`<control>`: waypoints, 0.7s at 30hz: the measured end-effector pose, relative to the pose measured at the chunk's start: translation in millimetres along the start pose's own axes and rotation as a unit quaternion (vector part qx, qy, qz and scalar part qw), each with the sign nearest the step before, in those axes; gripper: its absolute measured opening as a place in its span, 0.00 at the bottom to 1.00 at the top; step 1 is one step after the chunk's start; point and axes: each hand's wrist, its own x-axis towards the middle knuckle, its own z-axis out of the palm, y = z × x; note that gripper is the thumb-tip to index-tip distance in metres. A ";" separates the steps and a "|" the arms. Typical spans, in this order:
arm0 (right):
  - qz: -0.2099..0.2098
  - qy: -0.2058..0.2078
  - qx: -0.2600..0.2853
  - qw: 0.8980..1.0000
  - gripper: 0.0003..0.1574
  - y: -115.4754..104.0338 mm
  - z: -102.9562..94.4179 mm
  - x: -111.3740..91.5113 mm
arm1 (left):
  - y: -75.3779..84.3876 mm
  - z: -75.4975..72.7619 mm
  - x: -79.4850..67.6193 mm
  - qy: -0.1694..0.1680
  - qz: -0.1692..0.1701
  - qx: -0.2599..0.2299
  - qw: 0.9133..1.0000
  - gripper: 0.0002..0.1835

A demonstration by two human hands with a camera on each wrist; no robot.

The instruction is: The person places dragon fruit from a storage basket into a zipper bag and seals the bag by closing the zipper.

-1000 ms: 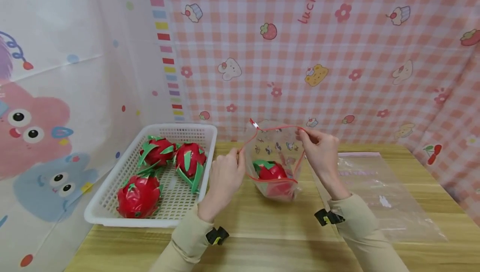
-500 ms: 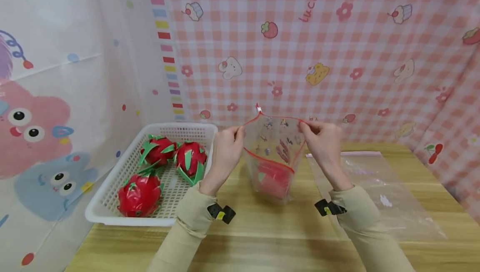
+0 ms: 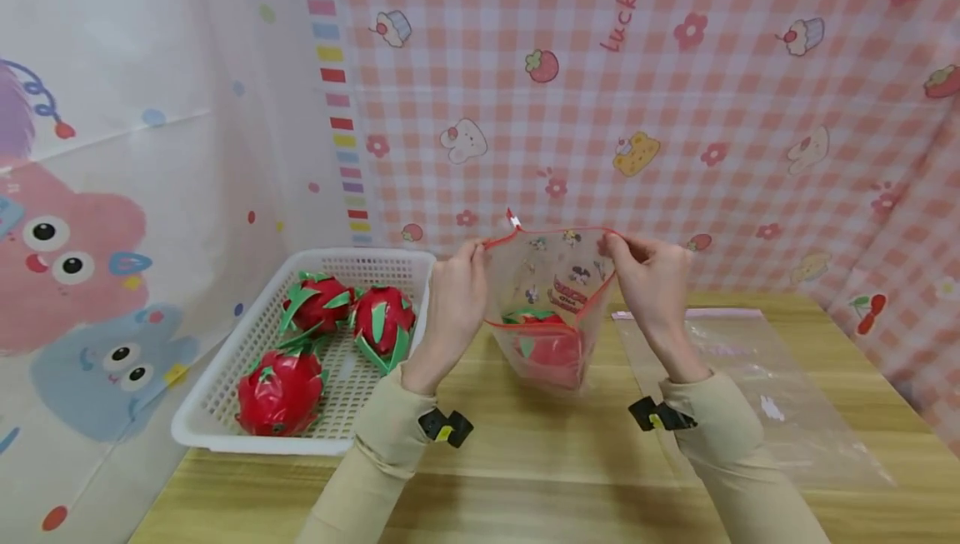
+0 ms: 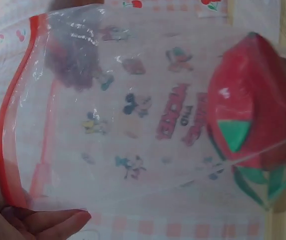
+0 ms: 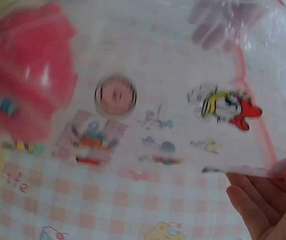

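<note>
Between both hands stands a clear zip bag (image 3: 540, 277) with a red zip edge and printed cartoon figures, its mouth held wide. A red artificial dragon fruit (image 4: 252, 100) with green leaf tips lies at the bag's bottom, also visible through the plastic in the right wrist view. My left hand (image 3: 456, 290) pinches the bag's left rim between thumb and fingers. On the opposite side, my right hand (image 3: 652, 286) pinches the right rim. The zip slider (image 3: 513, 219) sticks up at the back left corner of the mouth.
At the left, a white plastic basket (image 3: 197, 436) holds three more dragon fruits (image 3: 281, 392). A flat clear bag (image 3: 780, 436) with a pale pink zip lies on the wooden table (image 3: 555, 494) at the right. Patterned cloth (image 3: 585, 111) hangs behind.
Both hands have risen slightly, lifting the bag's rim higher and stretching the bag more upright around the dragon fruit. The basket and the flat bag have stayed put.
</note>
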 end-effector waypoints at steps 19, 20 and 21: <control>0.068 0.021 -0.001 0.997 0.16 30.7 -1.5 -9.1 | -6.9 22.0 -48.9 -0.085 0.029 0.039 0.995 0.09; 0.059 0.024 0.001 0.998 0.16 30.2 -2.5 -8.0 | -8.1 22.0 -45.6 -0.061 0.030 0.043 0.997 0.09; 0.049 0.028 0.001 0.998 0.16 29.5 -3.7 -6.6 | -9.0 21.4 -41.6 -0.036 0.031 0.047 0.998 0.09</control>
